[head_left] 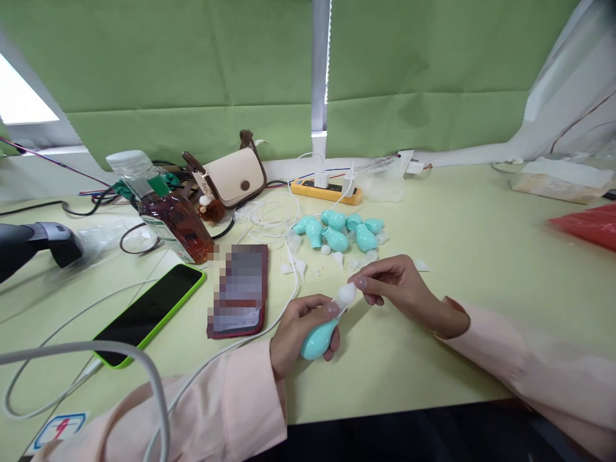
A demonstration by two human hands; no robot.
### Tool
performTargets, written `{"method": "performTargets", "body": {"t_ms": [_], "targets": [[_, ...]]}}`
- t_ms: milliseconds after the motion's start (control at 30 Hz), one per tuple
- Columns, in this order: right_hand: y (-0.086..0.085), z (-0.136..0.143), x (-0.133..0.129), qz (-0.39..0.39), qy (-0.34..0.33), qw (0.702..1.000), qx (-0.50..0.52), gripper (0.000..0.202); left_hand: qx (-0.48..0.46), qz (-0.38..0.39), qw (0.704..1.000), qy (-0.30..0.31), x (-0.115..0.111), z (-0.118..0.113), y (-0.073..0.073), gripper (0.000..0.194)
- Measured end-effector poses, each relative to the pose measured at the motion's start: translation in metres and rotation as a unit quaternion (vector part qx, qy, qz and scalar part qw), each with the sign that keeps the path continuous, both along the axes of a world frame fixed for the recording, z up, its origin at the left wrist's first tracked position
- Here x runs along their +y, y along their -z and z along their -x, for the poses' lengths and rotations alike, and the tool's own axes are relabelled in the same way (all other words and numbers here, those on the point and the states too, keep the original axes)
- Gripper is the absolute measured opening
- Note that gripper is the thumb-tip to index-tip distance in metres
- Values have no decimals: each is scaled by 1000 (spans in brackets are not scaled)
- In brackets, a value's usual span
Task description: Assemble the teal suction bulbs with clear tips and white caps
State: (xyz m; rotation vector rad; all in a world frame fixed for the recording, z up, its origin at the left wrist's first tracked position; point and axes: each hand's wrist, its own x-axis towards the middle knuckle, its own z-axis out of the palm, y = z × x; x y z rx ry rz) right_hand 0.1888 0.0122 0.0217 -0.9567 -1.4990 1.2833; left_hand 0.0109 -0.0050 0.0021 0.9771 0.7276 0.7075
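Note:
My left hand [302, 321] is wrapped round a glossy teal squeeze bulb [316, 343], its thumb near the bulb's neck. The bulb is tilted, and a translucent nozzle [342, 298] with a whitish rounded tip points up and to the right. At the end of that tip, my right hand [397, 285] pinches with thumb and forefinger. Beyond my hands lies a cluster of similar teal bulbs [335, 239], with small translucent pieces and white scraps [301, 268] around them.
To the left lie a green-cased phone [151, 314] and a red-cased phone [240, 289]. A bottle of amber liquid [176, 221], a cream handbag [239, 176] and a yellow power strip [327, 191] stand behind. White cables cross the table; a red bag [590, 226] is far right.

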Motion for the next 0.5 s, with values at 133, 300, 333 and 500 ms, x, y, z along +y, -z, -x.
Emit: {"method": "performTargets", "body": {"t_ms": [133,300,333,500], "targets": [[-1,1,-2,2,7,1000,-18,2,3,-5,1000,-7,-1,0,-1,20],[-2,1,-1,3,4,999,-45,10,5,-9,1000,-5,-1,0,-1,19],[-2,1,-1,3,3,999,-50,12,6,-11,1000,-4,-1,0,-1,19],[-4,1,-1,3,-3,997,-78,16,5,-10,1000,0,0,1,-1,19]]}}
